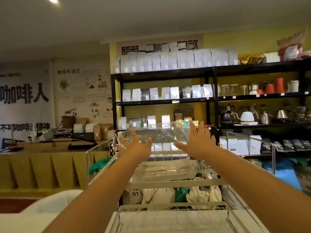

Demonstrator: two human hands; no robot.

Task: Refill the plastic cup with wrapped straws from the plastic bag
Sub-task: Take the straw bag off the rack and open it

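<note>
Above the wire rack (168,182), both hands (spread) (137,145) seemingly touch clear plastic (159,133).

Left hand (136,145) and right hand (198,142), fingers spread, touch a clear plastic sheet (161,133).

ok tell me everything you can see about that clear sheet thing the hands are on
The clear sheet looks like thin transparent plastic, glossy with bright reflections and faint scratch lines, so the shelves behind show through it. It is raised and tilted above the white wire rack. The left hand and right hand are spread open under its two ends, with straight fingers against it. Whether it is a lid, a panel or a bag cannot be told.
</note>
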